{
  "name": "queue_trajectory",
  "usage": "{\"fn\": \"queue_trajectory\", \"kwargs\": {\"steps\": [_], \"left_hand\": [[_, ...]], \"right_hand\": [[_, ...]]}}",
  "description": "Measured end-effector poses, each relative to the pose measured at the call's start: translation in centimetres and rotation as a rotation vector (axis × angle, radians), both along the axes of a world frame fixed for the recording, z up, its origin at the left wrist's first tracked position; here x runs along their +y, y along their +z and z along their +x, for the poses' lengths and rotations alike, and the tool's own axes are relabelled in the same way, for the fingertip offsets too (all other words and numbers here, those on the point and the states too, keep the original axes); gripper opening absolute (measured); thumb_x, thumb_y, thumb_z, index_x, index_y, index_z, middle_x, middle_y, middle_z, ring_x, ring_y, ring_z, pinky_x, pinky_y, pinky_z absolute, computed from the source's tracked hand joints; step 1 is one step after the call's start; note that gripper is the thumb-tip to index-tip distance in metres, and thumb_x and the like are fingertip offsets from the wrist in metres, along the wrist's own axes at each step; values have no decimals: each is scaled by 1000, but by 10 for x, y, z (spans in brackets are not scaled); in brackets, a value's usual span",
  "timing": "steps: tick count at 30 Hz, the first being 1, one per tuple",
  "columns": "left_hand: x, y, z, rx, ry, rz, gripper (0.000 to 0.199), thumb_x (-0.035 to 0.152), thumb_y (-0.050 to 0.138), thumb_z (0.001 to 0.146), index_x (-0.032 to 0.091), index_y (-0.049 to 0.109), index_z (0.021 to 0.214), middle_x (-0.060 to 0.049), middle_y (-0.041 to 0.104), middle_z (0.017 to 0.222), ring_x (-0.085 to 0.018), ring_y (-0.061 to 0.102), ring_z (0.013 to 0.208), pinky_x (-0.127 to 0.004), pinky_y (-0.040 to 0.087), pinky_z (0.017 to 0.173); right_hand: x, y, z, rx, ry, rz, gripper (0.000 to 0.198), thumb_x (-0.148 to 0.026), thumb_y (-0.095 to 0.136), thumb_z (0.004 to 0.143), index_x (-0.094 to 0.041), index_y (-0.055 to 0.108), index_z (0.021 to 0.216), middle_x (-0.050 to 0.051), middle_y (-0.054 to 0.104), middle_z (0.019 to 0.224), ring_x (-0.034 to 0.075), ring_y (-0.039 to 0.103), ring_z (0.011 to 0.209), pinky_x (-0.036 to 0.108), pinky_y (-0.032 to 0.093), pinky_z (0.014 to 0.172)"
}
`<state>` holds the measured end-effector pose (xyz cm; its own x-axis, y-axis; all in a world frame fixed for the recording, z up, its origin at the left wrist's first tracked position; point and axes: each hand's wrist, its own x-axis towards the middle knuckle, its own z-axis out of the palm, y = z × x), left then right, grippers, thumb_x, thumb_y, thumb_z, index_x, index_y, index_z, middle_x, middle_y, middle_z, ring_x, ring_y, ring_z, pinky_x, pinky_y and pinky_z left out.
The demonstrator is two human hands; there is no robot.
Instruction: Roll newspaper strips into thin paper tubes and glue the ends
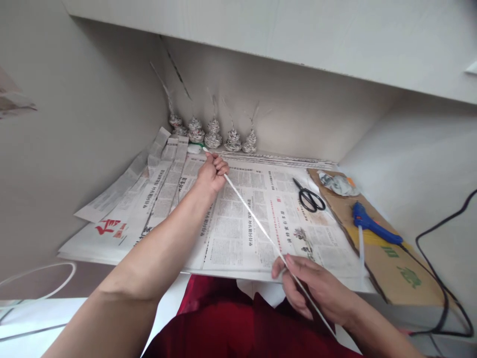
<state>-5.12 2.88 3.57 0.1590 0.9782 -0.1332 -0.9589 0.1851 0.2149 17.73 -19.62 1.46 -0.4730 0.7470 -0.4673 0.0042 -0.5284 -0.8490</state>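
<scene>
A long, thin white paper tube (250, 212) runs straight and slanting above the newspaper. Near its far end, my left hand (213, 171) is closed in a fist around it, with the tip poking out beyond the fingers. Lower down, by the table's front edge, my right hand (311, 283) holds the same tube between thumb and fingers. The tube's near end passes under that hand towards my lap. Just beyond my left fist lies a small white object with a green edge (196, 148), partly hidden.
Newspaper sheets (231, 233) cover the tabletop. Several woven paper gourds (213, 134) stand along the back wall, before thin paper rods (283, 160). Black scissors (311, 196) lie right of centre. A blue glue gun (376, 226) with a cord rests on cardboard (404, 293). A shelf (261, 30) overhangs.
</scene>
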Motion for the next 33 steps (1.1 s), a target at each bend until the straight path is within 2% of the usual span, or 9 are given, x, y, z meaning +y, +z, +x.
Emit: {"fn": "queue_trajectory", "kwargs": {"steps": [3,5,11,23,25,29,30,31,33], "left_hand": [[2,-3,1,30,16,-12,37,43,35,92,17,38,65,9,22,44,-3,25,31,-13,16,29],[3,-3,1,49,24,-22,37,42,36,92,17,39,66,9,23,45,-3,25,31,-13,16,29],[1,-1,2,38,37,-30,36,42,36,92,17,39,66,9,21,46,-3,25,32,-13,15,30],[-1,1,3,73,37,-30,34,37,36,94,17,40,68,8,23,48,-3,24,33,-14,16,30],[-1,0,4,83,51,-42,35,39,35,93,17,40,68,8,22,48,-3,24,33,-13,16,31],[-1,-1,6,114,84,-55,37,44,33,92,17,41,68,8,24,48,-3,25,33,-13,16,31],[-1,-1,6,116,93,-58,37,44,33,93,17,41,68,8,24,48,-3,24,33,-13,16,31],[-1,-1,6,114,97,-60,37,44,33,93,17,40,68,8,24,47,-3,24,33,-14,16,31],[-1,-1,6,97,85,-62,37,43,34,93,17,40,67,8,22,47,-3,23,33,-14,15,30]], "right_hand": [[12,8,-8,-271,-20,181,40,-52,39,91,-17,56,99,-2,53,54,8,43,41,21,36,42],[22,11,-13,-351,-16,241,38,-51,40,90,-17,57,96,-1,53,55,9,44,44,22,37,44],[32,5,-18,-299,-38,219,35,-50,43,89,-18,53,81,-4,49,53,7,41,42,21,34,43],[33,3,-18,-246,-5,171,39,-55,39,89,-19,52,84,-3,49,55,8,44,43,22,34,44],[35,3,-21,-367,7,258,38,-55,37,89,-20,52,88,-3,49,57,10,44,44,23,35,45],[45,2,-29,-764,-62,669,28,-48,44,88,-22,50,81,-1,48,59,12,43,52,26,32,50],[47,1,-31,-808,-90,729,27,-46,45,88,-22,49,79,-1,47,59,12,42,53,26,30,50],[49,0,-31,-793,-103,723,27,-46,44,89,-22,48,77,-1,46,58,12,40,51,26,29,49],[52,-2,-31,-566,-76,527,31,-48,38,91,-22,46,78,-4,38,53,10,35,44,24,27,44]]}}
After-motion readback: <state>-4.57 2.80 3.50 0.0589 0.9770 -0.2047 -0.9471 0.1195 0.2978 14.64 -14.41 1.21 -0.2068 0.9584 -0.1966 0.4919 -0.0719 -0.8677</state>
